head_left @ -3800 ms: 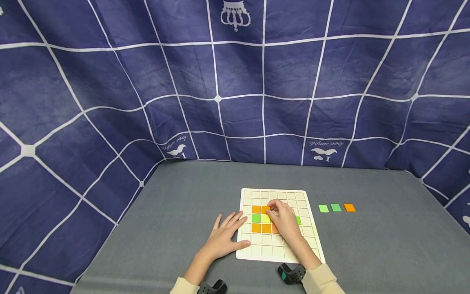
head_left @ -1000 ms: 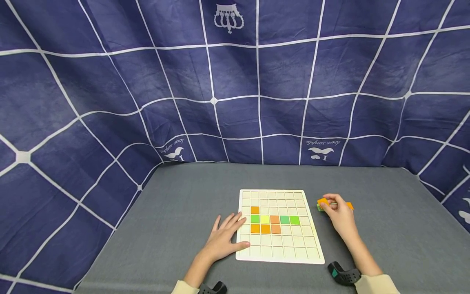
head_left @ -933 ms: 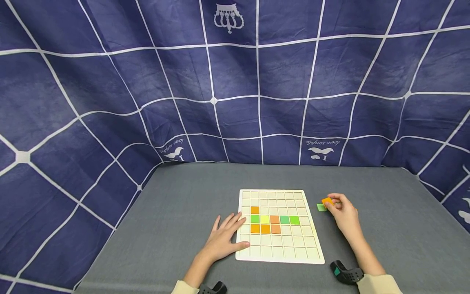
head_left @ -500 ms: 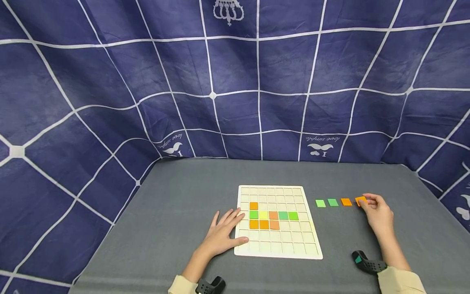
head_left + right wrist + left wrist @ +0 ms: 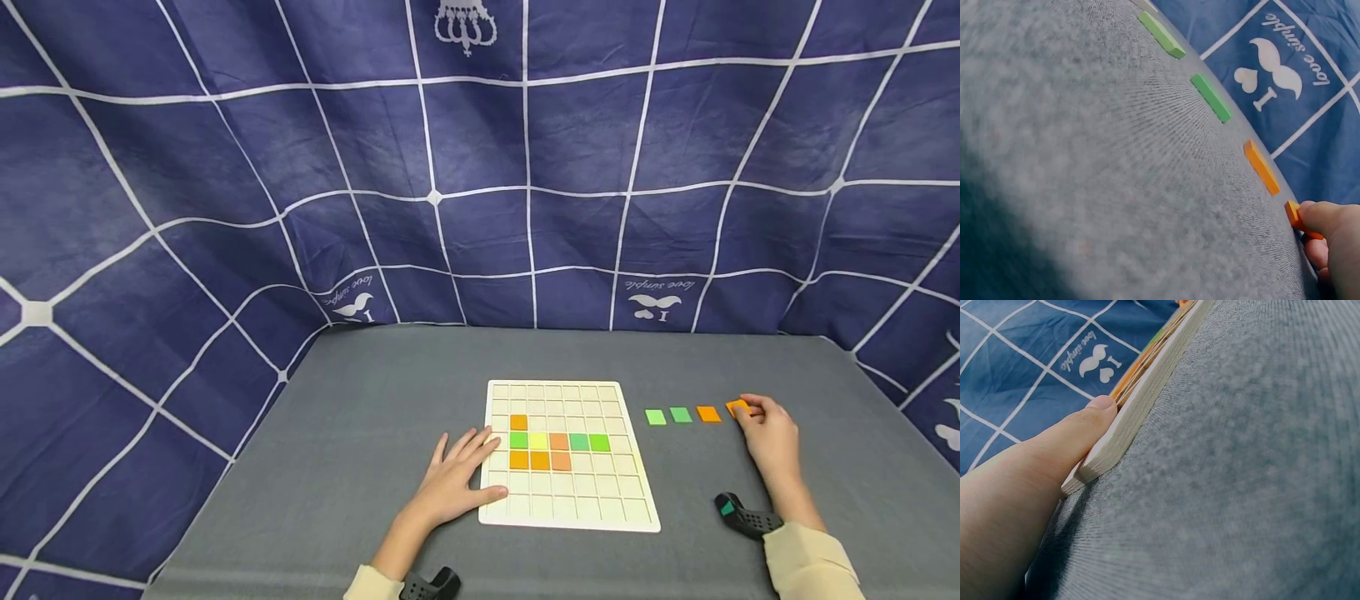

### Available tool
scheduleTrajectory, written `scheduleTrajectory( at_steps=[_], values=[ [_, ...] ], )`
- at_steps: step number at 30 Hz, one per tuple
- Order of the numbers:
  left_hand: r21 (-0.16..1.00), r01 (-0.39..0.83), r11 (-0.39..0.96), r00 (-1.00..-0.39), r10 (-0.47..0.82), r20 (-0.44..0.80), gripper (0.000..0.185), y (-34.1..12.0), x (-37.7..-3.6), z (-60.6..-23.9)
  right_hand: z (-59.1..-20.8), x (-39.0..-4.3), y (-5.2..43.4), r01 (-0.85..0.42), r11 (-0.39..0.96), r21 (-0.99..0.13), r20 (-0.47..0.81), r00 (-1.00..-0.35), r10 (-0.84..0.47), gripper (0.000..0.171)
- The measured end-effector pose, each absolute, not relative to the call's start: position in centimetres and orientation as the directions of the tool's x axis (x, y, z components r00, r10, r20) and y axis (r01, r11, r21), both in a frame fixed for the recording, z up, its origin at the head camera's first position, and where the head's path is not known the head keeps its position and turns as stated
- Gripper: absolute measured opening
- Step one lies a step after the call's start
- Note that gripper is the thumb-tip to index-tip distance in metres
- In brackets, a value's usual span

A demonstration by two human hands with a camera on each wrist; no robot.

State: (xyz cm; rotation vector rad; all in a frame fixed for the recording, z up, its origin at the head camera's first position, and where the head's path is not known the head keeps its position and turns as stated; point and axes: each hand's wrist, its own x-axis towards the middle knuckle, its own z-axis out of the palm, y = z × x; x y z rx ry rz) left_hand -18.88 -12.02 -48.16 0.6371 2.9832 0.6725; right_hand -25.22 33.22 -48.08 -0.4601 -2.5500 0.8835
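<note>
Now the right hand [image 5: 768, 433] pinches an orange tile [image 5: 737, 407], lifted from the board [image 5: 570, 517], at the row's far end on the worktop [image 5: 375, 417]; the left hand [image 5: 457, 475], fingers spread, steadies the board.

A flat table covered in grey felt-like cloth [image 5: 375, 433] fills the lower part of the head view. Behind it and along both sides hangs a navy blue fabric backdrop [image 5: 225, 167] crossed by thin white lines that form a wide grid. A white crown emblem [image 5: 466, 27] is printed near the top centre of the backdrop. Lower down, close to the table's far edge, two white moustache-and-heart prints with cursive lettering appear, one to the left [image 5: 352, 305] and one to the right [image 5: 660, 303]. Small white square knots [image 5: 432, 197] mark where the backdrop's lines cross. The cloth shows soft wrinkles.
</note>
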Motion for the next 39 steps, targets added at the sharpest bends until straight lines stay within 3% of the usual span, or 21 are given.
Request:
scheduleTrajectory(
  at_steps=[23,39],
  values=[
    [0.446,0.360,0.820,-0.920,0.390,0.026,0.074,-12.0,-18.9,-47.9,-48.4,-24.8,32.8,0.182,0.772,-0.609,0.277,-0.863,0.423,0.033],
    [0.431,0.385,0.816,-0.913,0.403,0.053,0.074,-12.2,-18.9,-48.2,-47.4,-23.5,32.0,0.215,0.700,-0.682,0.221,-0.851,0.476,0.038]
  ],
)
